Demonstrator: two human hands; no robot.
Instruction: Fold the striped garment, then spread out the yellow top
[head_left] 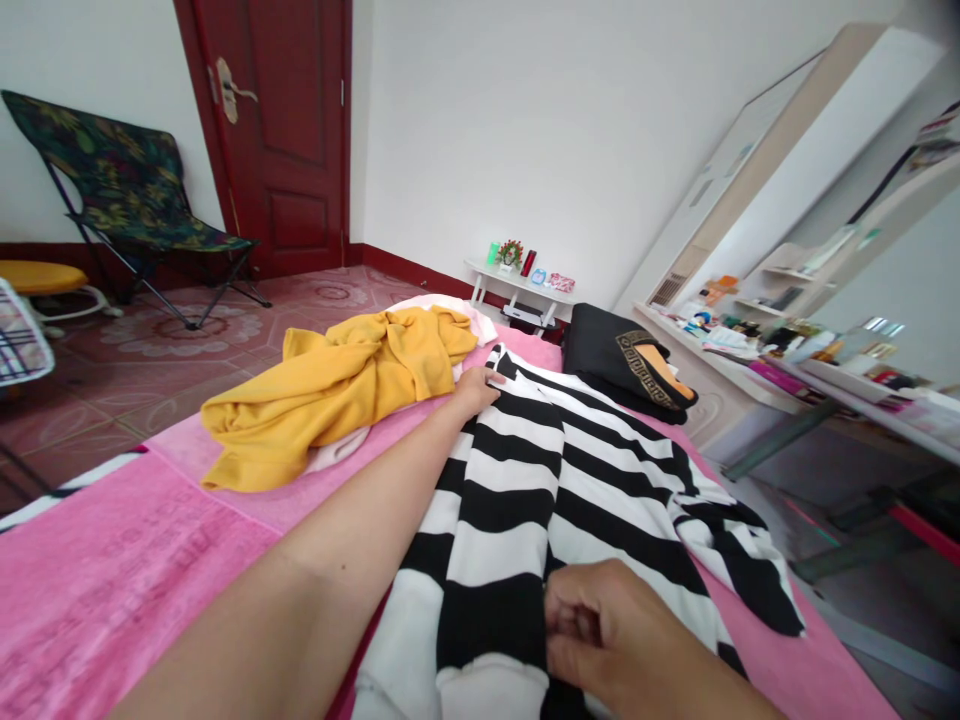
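A black-and-white striped sweatshirt point(600, 450) lies spread before me, with one sleeve point(510, 490) folded inward lengthwise over its body. The other sleeve point(739, 550) sticks out to the right, crumpled. At the far shoulder, my left hand point(478, 390) rests on the cloth with its fingers stretched out. Close to me, my right hand point(600, 625) has its fingers curled at the edge of the folded sleeve, just above the white cuff point(491, 685). The curled fingers partly hide the cloth between them.
A rumpled yellow garment point(352, 375) lies left on the pink bedspread point(150, 570). Folded black clothing point(622, 360) sits at the far right corner. A cluttered dressing table point(780, 395) stands right; a folding chair point(135, 200) and red door point(281, 130) are at left.
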